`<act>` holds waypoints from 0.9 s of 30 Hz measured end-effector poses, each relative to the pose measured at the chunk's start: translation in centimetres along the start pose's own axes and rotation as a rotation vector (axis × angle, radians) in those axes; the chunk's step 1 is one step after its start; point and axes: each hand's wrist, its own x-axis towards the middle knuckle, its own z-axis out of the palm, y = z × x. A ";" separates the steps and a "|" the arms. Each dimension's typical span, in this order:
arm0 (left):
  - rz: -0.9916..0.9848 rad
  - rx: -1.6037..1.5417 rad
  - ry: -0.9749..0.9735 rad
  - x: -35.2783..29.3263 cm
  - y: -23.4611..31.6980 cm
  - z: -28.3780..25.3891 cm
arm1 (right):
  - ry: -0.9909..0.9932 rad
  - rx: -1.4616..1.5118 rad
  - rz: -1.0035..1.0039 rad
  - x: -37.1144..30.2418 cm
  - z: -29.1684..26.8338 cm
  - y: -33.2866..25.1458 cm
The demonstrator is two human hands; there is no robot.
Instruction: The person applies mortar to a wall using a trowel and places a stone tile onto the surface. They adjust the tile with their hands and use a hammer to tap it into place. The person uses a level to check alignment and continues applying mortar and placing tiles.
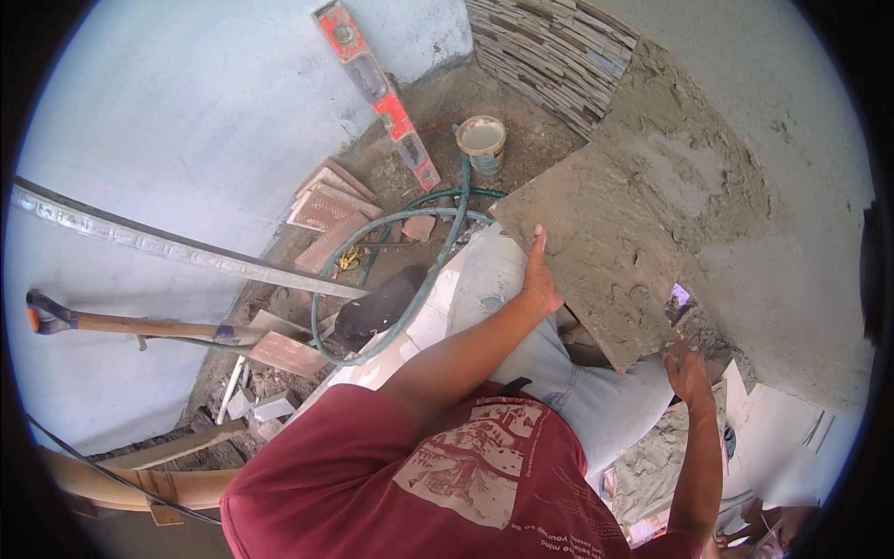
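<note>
A large square tile, its facing side coated in wet grey mortar, is tilted in front of my bent legs, close to the wall on the right. My left hand grips its left edge, thumb up along the mortared face and the other fingers hidden behind. At the lower right corner, my right hand is closed on the tile's edge, its fingertips partly hidden. Rough mortar covers the wall just beyond the tile. Above it runs a row of strip-patterned wall tiles.
A red spirit level leans on the left wall. A bucket of greyish liquid stands near a looped green hose. Left lie a metal straightedge, a wooden-handled tool and broken tiles. More mortar lies low right.
</note>
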 end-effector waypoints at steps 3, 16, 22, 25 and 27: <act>0.006 0.000 0.037 0.0 0.0 -0.2 | -0.043 0.067 0.007 0.0 -0.4 -1.7; 0.006 0.008 -0.039 0.2 -0.3 -0.6 | -0.172 0.082 0.052 1.4 -0.8 -8.0; 0.055 0.020 -0.010 0.2 -0.2 -0.7 | -0.199 0.062 0.034 2.3 -0.9 -10.2; 0.071 0.028 -0.056 0.1 -0.2 -0.7 | -0.167 0.065 0.006 2.1 -1.0 -9.8; 0.100 -0.006 -0.153 0.2 -0.1 -0.7 | -0.174 0.113 0.070 1.9 -1.1 -9.3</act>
